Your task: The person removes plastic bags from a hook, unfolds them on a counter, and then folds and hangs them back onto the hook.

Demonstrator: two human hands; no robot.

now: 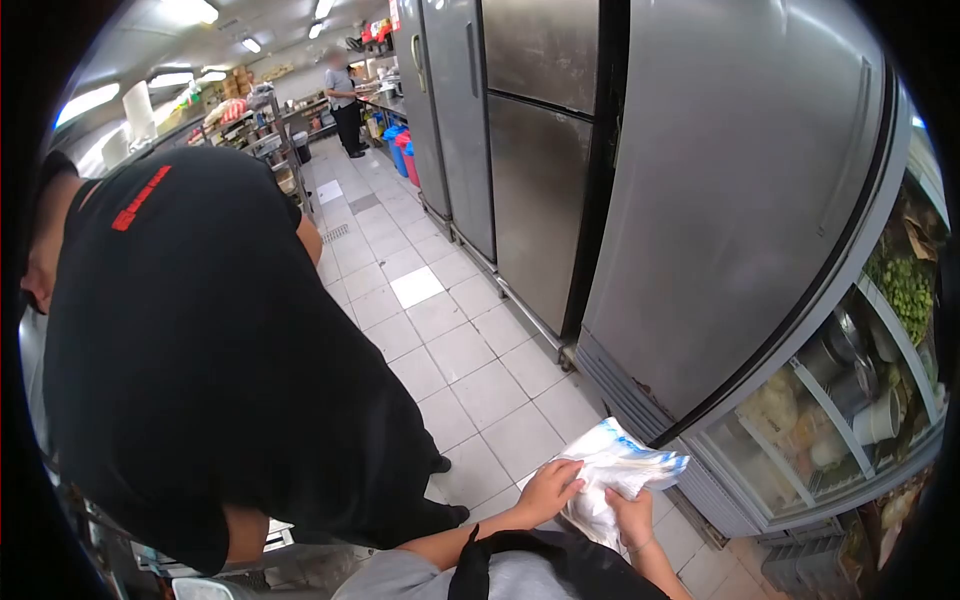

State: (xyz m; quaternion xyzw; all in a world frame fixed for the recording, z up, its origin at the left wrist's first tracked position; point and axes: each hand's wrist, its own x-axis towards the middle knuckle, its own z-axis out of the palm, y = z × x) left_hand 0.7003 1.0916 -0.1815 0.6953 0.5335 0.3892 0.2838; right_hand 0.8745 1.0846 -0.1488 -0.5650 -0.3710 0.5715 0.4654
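Note:
A crumpled white plastic bag with blue print along its top edge is in front of my body, low in the view. My left hand holds its left side, fingers bent over the plastic. On the right side, my right hand grips the bag with the thumb on top; its other fingers are mostly hidden. Whatever the bag contains cannot be seen.
A co-worker in a black shirt bends over close on my left. Tall steel refrigerators line the right, beside a glass-door fridge with food inside. A tiled aisle leads to another person by blue and red bins.

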